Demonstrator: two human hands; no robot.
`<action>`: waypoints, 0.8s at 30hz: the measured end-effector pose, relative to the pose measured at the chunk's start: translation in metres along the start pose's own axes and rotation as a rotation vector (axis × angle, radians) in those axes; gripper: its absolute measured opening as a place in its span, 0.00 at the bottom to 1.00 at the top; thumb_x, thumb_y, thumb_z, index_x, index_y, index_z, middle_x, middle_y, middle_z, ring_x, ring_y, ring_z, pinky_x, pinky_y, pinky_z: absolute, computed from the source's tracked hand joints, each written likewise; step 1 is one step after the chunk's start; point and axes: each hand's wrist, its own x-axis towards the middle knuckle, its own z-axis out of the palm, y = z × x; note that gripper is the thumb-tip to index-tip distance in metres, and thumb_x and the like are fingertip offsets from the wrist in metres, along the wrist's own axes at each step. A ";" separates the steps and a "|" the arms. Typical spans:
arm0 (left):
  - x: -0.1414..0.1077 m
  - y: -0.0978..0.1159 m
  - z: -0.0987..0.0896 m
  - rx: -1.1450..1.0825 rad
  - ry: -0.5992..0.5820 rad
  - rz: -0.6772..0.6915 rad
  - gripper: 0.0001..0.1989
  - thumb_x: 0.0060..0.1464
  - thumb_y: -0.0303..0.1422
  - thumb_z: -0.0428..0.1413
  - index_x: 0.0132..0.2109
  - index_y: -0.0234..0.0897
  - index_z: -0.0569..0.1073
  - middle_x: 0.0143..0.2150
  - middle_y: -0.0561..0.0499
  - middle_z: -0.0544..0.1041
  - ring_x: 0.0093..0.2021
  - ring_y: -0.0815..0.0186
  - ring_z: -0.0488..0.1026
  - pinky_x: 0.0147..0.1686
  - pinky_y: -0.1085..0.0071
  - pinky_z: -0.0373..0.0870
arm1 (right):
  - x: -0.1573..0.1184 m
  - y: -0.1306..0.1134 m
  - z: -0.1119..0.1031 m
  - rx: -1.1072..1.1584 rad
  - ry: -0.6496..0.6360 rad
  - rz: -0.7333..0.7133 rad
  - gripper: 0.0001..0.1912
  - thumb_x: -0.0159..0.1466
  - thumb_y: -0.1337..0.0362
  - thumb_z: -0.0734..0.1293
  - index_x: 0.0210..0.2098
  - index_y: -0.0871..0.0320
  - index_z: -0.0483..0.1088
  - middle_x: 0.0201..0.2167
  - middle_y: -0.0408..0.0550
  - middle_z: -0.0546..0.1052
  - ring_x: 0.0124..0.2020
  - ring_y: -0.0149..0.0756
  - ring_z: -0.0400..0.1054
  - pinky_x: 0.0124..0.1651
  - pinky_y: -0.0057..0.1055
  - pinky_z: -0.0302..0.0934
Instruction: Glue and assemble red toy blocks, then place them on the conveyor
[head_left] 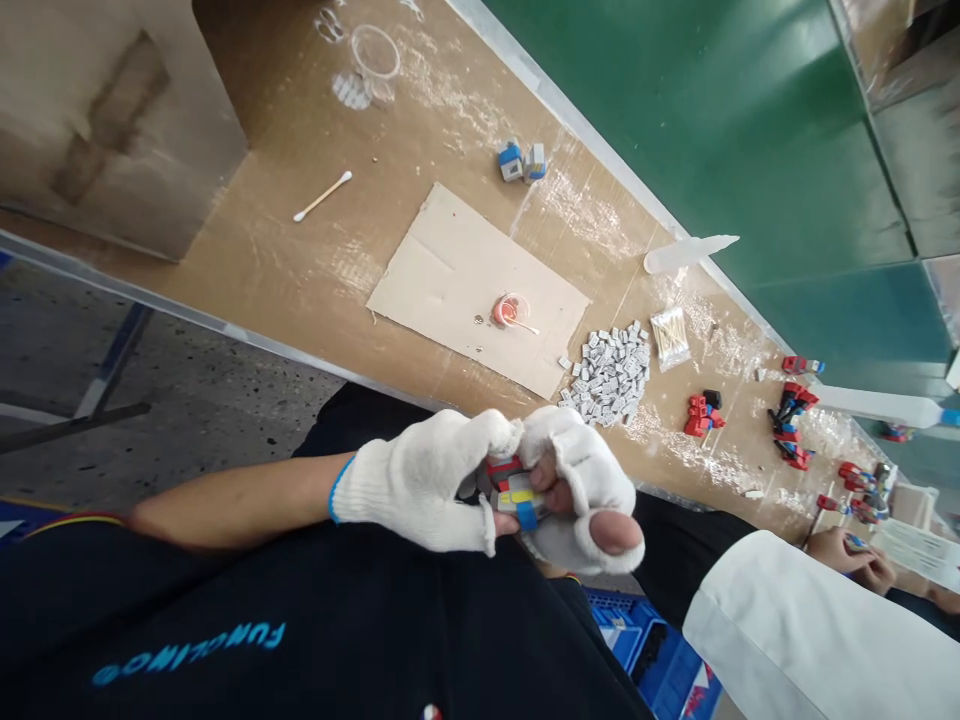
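Both hands wear white gloves with bare fingertips and meet close to my body, below the table's front edge. Between them is a small toy part [514, 492] in grey, red, yellow and blue. My left hand [435, 482] closes on its left side, the thumb beneath it. On the right side, my right hand [581, 490] has its fingers curled round the same part. The glove fingers hide some of it. Nearest on the table are a pile of small grey pieces [611, 375] and a cardboard sheet [450, 270] bearing a small cup of red liquid [507, 310].
Farther back lie blue and grey blocks [523, 163], a cotton swab [322, 197] and a clear ring [376, 52]. A large box [112, 120] stands at left. To the right are bagged swabs [670, 338], red parts [703, 414] and another person's hands [851, 558].
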 end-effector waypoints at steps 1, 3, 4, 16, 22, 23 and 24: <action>0.000 -0.002 -0.002 0.148 -0.023 0.076 0.19 0.62 0.48 0.72 0.40 0.42 0.73 0.31 0.54 0.78 0.26 0.65 0.71 0.27 0.68 0.60 | 0.002 -0.004 0.000 0.009 0.015 0.032 0.25 0.70 0.40 0.75 0.30 0.51 0.72 0.32 0.46 0.73 0.31 0.44 0.75 0.29 0.43 0.74; 0.002 -0.005 -0.004 0.445 -0.061 0.262 0.14 0.67 0.44 0.68 0.43 0.42 0.74 0.33 0.54 0.80 0.28 0.63 0.76 0.28 0.67 0.63 | 0.008 -0.012 0.000 0.024 0.047 0.096 0.26 0.70 0.37 0.75 0.32 0.52 0.74 0.34 0.47 0.75 0.32 0.45 0.76 0.28 0.42 0.72; 0.004 -0.006 -0.004 0.585 -0.068 0.355 0.11 0.69 0.42 0.65 0.44 0.42 0.74 0.34 0.54 0.81 0.28 0.63 0.77 0.27 0.66 0.64 | 0.010 -0.016 0.001 0.032 0.069 0.128 0.27 0.71 0.35 0.74 0.33 0.52 0.75 0.34 0.48 0.75 0.32 0.45 0.75 0.28 0.42 0.71; 0.007 0.002 -0.005 1.003 -0.091 0.554 0.11 0.73 0.42 0.63 0.45 0.41 0.77 0.36 0.53 0.83 0.31 0.63 0.81 0.32 0.64 0.72 | 0.011 -0.012 0.018 0.356 0.412 0.074 0.27 0.81 0.39 0.62 0.34 0.49 0.74 0.27 0.42 0.71 0.25 0.40 0.69 0.25 0.39 0.66; 0.007 -0.006 -0.004 0.825 -0.069 0.516 0.27 0.70 0.60 0.66 0.43 0.40 0.77 0.37 0.51 0.84 0.31 0.62 0.81 0.30 0.63 0.74 | 0.023 -0.025 0.027 0.456 0.562 0.137 0.24 0.78 0.44 0.65 0.29 0.49 0.69 0.24 0.41 0.70 0.24 0.40 0.68 0.24 0.37 0.66; 0.008 -0.007 -0.004 0.833 -0.022 0.548 0.28 0.69 0.61 0.67 0.43 0.40 0.76 0.36 0.52 0.84 0.31 0.62 0.81 0.30 0.63 0.74 | 0.025 -0.026 0.028 0.497 0.541 0.172 0.24 0.78 0.44 0.65 0.29 0.49 0.68 0.23 0.41 0.69 0.23 0.40 0.68 0.23 0.37 0.66; 0.008 -0.008 -0.003 0.858 0.027 0.578 0.27 0.70 0.61 0.67 0.43 0.41 0.76 0.35 0.52 0.83 0.31 0.62 0.80 0.30 0.63 0.73 | 0.026 -0.027 0.028 0.537 0.511 0.202 0.25 0.78 0.43 0.65 0.29 0.49 0.68 0.23 0.41 0.68 0.23 0.40 0.68 0.23 0.38 0.66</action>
